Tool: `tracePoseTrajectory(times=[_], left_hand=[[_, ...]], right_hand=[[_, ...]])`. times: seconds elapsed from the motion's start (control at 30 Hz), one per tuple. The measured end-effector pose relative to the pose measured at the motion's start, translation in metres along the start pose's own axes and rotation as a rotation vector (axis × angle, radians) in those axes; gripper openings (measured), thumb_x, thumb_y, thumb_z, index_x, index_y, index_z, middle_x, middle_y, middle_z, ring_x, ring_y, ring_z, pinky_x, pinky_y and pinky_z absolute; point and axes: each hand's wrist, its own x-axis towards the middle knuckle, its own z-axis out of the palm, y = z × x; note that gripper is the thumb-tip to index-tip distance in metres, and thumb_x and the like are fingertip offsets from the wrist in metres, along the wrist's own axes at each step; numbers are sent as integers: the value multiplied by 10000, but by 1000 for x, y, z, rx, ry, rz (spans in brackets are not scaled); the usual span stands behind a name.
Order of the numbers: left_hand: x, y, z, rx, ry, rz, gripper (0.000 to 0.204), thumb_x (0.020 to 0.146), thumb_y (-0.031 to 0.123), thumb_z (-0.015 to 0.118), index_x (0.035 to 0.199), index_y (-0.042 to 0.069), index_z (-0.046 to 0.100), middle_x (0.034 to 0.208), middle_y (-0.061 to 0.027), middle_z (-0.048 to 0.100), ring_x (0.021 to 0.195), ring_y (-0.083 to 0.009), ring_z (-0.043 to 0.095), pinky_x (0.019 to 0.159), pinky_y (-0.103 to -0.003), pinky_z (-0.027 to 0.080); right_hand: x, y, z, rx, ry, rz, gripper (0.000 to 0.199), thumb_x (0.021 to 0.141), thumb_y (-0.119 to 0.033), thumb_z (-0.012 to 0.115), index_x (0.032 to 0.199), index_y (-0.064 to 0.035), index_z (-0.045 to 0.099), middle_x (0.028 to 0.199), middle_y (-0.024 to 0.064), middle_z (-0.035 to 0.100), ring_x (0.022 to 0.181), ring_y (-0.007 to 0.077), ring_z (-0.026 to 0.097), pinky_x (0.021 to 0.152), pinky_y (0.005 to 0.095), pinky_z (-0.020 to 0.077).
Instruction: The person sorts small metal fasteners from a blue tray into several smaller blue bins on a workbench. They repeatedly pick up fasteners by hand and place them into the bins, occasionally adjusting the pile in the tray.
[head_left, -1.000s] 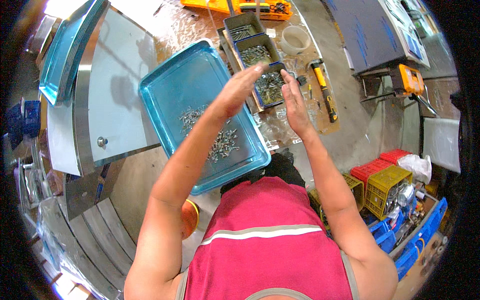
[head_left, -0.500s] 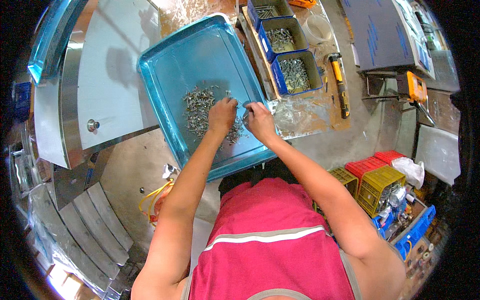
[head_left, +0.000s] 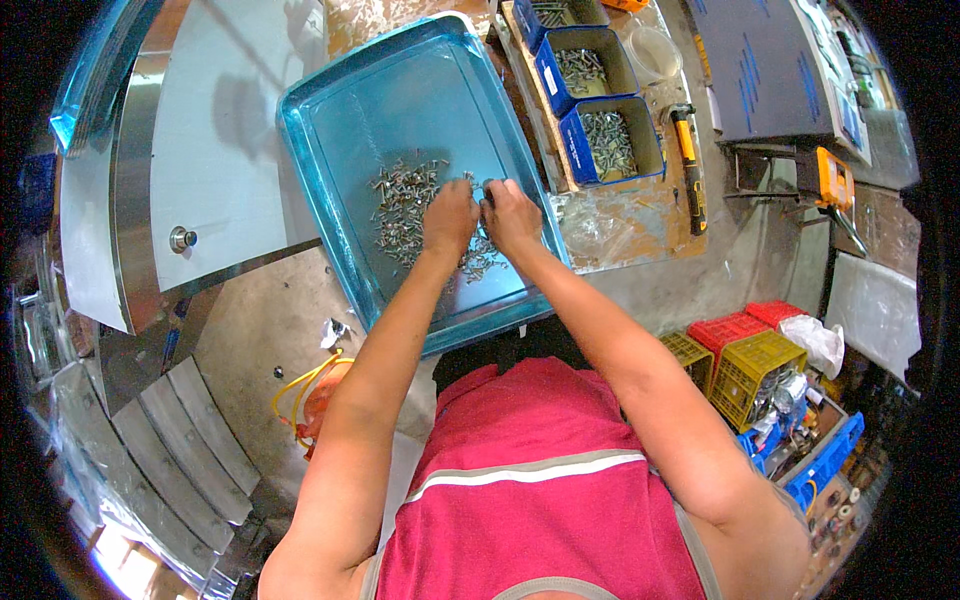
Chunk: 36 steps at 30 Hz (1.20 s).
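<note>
A blue rectangular plastic tray (head_left: 385,105) lies in front of me, with a loose heap of small metal screws or rivets (head_left: 400,215) spread over its near half. Above the heap's right side, my left hand (head_left: 453,215) is closed, fingertips pinched together. My right hand (head_left: 514,212) is close beside it, also closed, fingers curled inward towards the left. Whatever the fingertips hold is too small and too hidden to name. A few loose metal pieces lie below and between the hands.
Right of the tray, several blue bins (head_left: 572,145) of metal fasteners stand in a row beside a wooden strip. A clear round tub (head_left: 655,55) and a yellow-black hammer (head_left: 688,160) lie on the worn bench. A white cabinet door (head_left: 235,150) is at left; yellow crates (head_left: 750,375) sit lower right.
My hands have come closer together, the right one moving in towards the left. The whole view has shifted slightly.
</note>
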Motion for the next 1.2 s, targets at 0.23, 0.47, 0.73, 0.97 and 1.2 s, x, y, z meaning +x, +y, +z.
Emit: tracePoseTrajectory(times=[0.23, 0.47, 0.73, 0.97, 1.2], left_hand=[[-14, -41, -46, -1629, -163, -805, 235, 942, 130, 544, 1133, 41, 649, 850, -27, 613, 712, -187, 603, 709, -356, 553], [3, -21, -34, -71, -26, -97, 274, 934, 230, 663, 1143, 53, 649, 977, -177, 693, 900, -383, 694, 761, -489, 546], [14, -33, -18, -312, -26, -163, 245, 953, 217, 596, 1112, 36, 643, 989, -167, 687, 833, -325, 681, 723, -456, 543], [27, -33, -28, -761, -127, -366, 257, 955, 216, 555, 1096, 21, 647, 961, -139, 693, 808, -273, 664, 700, -405, 533], [36, -23, -21, -25, -127, 35, 264, 925, 286, 693, 1135, 126, 702, 1041, -153, 711, 959, -383, 684, 815, -483, 546]], right_hand=[[18, 7, 2, 504, -105, 268, 118, 970, -163, 591, 1059, -89, 613, 972, 99, 638, 874, 256, 669, 680, 418, 559], [21, 6, -12, 734, -137, 293, 177, 911, -110, 588, 1069, -40, 625, 927, 93, 683, 839, 189, 679, 713, 362, 571], [28, -11, 1, 25, -68, 60, 224, 874, -210, 734, 1037, -93, 633, 1023, 174, 694, 961, 411, 672, 782, 519, 535], [23, 0, 0, 272, -120, 143, 203, 906, -220, 683, 1005, -60, 608, 923, 191, 697, 862, 419, 670, 780, 514, 543], [-30, 16, -42, 1408, -409, 614, 104, 948, -101, 538, 1007, -54, 609, 864, 71, 667, 656, 148, 609, 584, 325, 546]])
